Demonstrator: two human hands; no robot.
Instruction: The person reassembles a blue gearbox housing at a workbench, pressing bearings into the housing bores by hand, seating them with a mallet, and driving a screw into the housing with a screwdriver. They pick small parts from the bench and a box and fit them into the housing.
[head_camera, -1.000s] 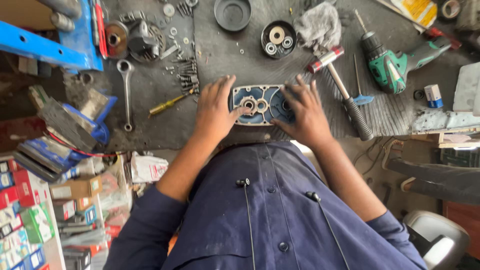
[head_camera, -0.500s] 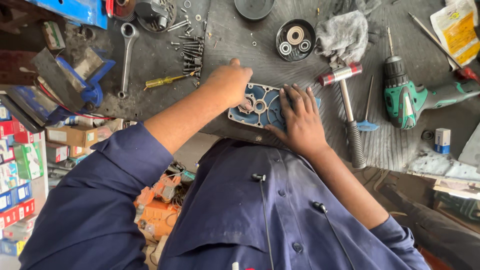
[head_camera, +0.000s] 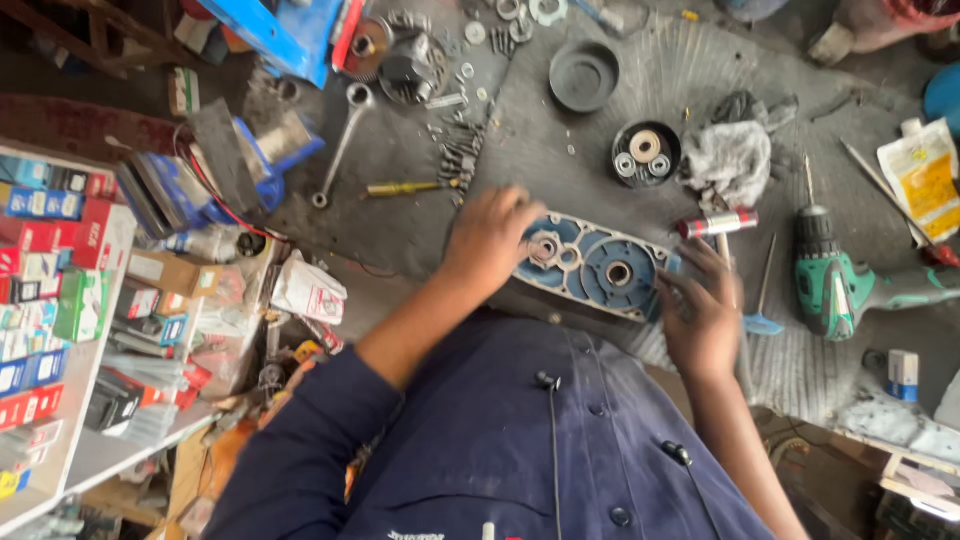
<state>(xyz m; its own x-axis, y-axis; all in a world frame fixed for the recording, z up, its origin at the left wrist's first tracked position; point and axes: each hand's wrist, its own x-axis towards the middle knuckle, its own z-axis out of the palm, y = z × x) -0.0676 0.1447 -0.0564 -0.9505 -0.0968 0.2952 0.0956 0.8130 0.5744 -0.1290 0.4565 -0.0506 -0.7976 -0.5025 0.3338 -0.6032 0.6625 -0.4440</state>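
Left hand (head_camera: 490, 240) lay flat on the blue gear housing's (head_camera: 590, 268) left end, gripping nothing; right hand (head_camera: 705, 310) cupped its right edge. Housing sat at the bench (head_camera: 400, 210) edge, so uneven pressure could tip it off.

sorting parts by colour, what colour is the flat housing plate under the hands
Blue, with grey metal bearing seats. The housing plate shows best in the head view, between the left hand and right hand.

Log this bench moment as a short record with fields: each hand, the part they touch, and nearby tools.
left hand: rests on the left end of the blue metal gear housing
right hand: touches the housing's right end
housing: flat on the grey workbench, round bearing seats facing up
nearby tools: green cordless drill, hammer with red-and-silver head, open-ended spanner
other: black round tray of bearings, grey rag
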